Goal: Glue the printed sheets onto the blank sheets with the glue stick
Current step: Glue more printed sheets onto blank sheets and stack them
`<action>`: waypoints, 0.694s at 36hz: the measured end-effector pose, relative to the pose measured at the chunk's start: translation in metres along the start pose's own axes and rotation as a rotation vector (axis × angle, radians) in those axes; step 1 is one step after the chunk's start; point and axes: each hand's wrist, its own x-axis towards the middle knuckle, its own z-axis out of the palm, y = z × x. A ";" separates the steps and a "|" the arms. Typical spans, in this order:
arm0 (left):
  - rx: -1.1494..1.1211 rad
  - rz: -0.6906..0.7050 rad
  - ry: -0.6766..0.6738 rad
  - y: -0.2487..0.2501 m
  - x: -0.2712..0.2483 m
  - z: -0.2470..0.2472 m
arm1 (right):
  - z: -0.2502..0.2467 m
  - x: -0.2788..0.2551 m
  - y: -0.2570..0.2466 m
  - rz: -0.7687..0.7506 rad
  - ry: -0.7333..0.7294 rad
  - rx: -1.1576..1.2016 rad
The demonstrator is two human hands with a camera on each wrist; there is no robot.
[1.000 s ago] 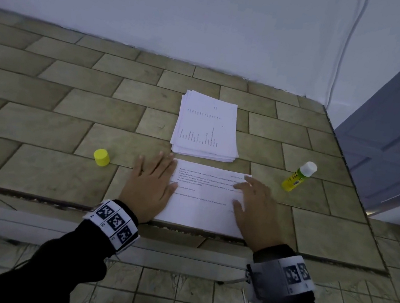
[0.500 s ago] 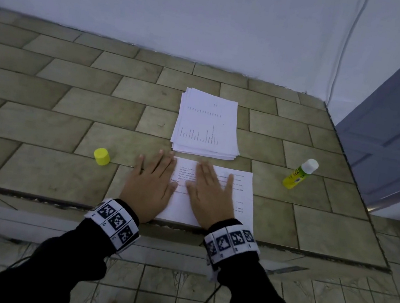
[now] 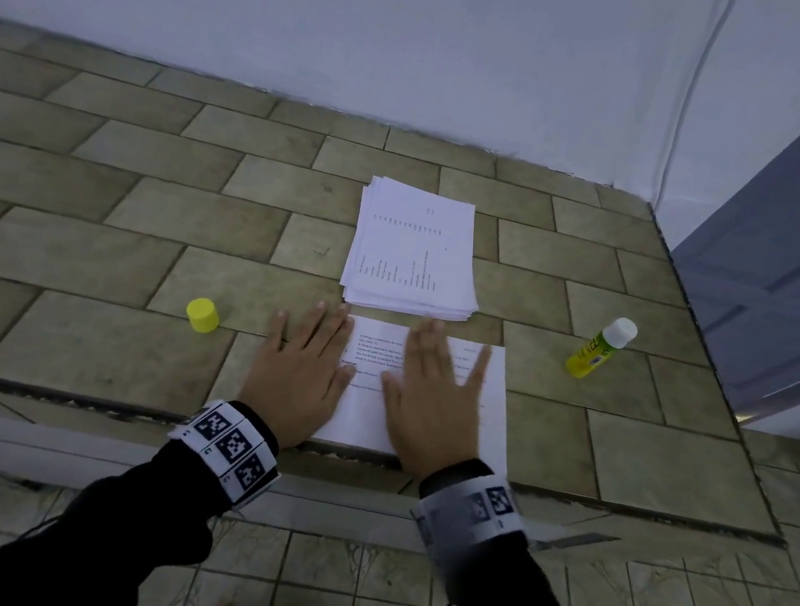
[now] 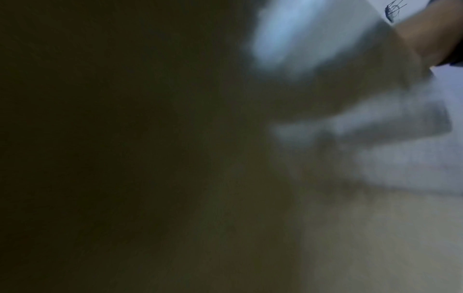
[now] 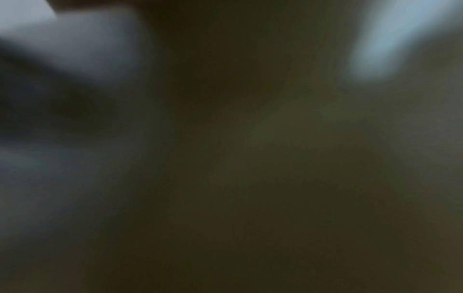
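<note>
Both palms flat, fingers spread: left hand (image 3: 296,373) on left edge, right hand (image 3: 436,396) mid-page, pressing printed sheet (image 3: 493,410) at near edge of tiled ledge (image 3: 83,255); neither grips anything. Stack of sheets (image 3: 414,248) waits behind; uncapped glue stick (image 3: 600,348) right, yellow cap (image 3: 202,315) left. Judged: one sheet bonding, most remaining
</note>
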 end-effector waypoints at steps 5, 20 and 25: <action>0.018 0.040 0.006 0.000 -0.001 -0.001 | 0.010 0.008 -0.028 -0.131 -0.048 0.125; -0.005 0.016 0.010 0.000 -0.002 -0.002 | 0.010 -0.018 0.097 0.177 -0.092 0.001; -0.004 0.020 0.015 0.002 -0.001 -0.003 | 0.004 -0.017 0.092 0.286 -0.010 -0.021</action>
